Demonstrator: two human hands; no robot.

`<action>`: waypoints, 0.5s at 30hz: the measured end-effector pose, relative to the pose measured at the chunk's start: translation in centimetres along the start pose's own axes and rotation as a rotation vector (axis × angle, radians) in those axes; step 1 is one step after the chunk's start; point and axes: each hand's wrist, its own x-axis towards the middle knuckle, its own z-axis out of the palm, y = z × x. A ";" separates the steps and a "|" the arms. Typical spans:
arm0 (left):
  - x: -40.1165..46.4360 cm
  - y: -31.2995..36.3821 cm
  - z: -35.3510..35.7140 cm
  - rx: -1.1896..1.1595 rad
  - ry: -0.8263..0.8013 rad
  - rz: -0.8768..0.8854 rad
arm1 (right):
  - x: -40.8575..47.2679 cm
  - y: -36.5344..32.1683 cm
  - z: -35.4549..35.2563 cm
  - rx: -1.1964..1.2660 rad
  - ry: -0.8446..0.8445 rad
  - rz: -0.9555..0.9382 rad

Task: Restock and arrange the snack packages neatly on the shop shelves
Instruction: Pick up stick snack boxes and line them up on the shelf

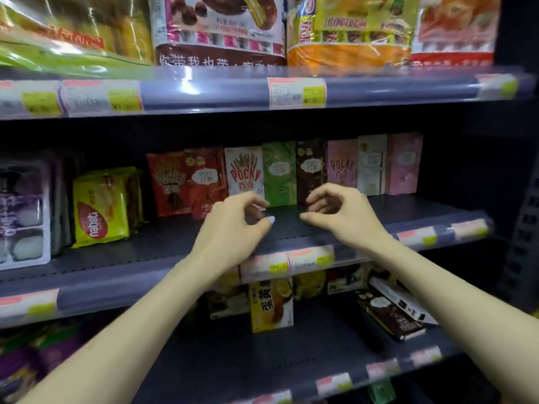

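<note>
A row of upright Pocky boxes stands at the back of the middle shelf (408, 212): a red one (167, 182), a white one (245, 172), a green one (279, 173), a dark brown one (311, 167) and a pink one (341, 167). My left hand (233, 225) and my right hand (341, 212) hover over the shelf just in front of the green and brown boxes. Both have loosely curled fingers and hold nothing. The left fingertips are close to the white box's lower corner.
A yellow Nabati pack (100, 207) and a purple-white tray pack (23, 217) sit left on the same shelf. Large snack bags (221, 27) fill the top shelf. Below, a yellow box (271, 304) stands and dark boxes (390, 316) lie flat.
</note>
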 end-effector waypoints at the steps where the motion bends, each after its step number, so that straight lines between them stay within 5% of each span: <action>1: -0.8 0.7 0.7 -0.014 0.011 0.025 | -0.9 0.4 -0.9 -0.006 0.013 -0.027; 6: -4.4 4.0 5.4 -0.108 0.019 0.067 | -5.4 3.7 -5.1 0.047 0.094 -0.070; 15: -8.9 5.1 18.4 -0.080 -0.283 -0.078 | -13.0 14.3 -8.5 -0.020 0.029 0.054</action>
